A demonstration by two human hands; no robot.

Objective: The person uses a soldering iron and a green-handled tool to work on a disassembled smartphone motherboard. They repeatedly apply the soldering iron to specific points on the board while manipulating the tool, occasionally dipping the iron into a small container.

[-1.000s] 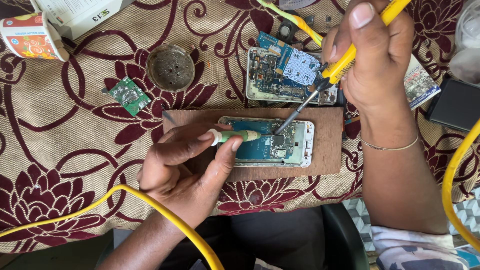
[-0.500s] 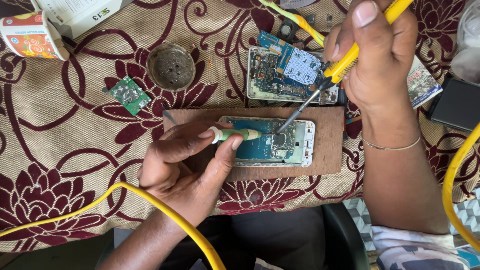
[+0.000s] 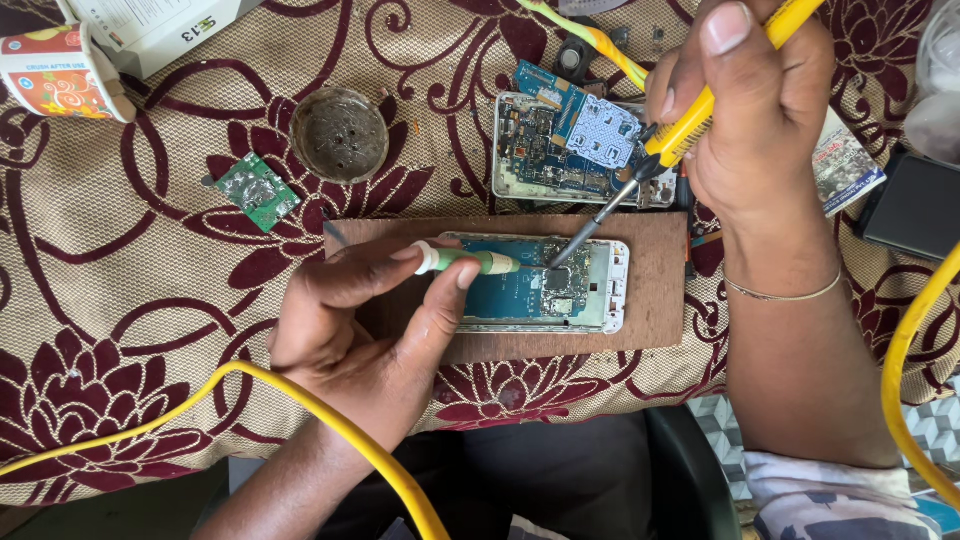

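An opened phone [image 3: 575, 298] with its blue circuit board showing lies on a brown wooden board [image 3: 655, 300] at the table's middle. My left hand [image 3: 350, 320] pinches a green-handled tool [image 3: 470, 262], its tip resting on the phone's board. My right hand [image 3: 755, 110] grips a yellow-handled soldering iron [image 3: 690, 125]; its metal tip touches the same spot on the circuit board from the upper right. A bracelet circles my right wrist.
A second opened phone [image 3: 560, 150] lies behind the board. A small green circuit board [image 3: 258, 190], a round dirty tin [image 3: 340, 133], a paper cup [image 3: 60, 72] and a white box [image 3: 150, 25] sit at left. A yellow cable [image 3: 330, 420] crosses the front. A black device [image 3: 915, 205] sits at right.
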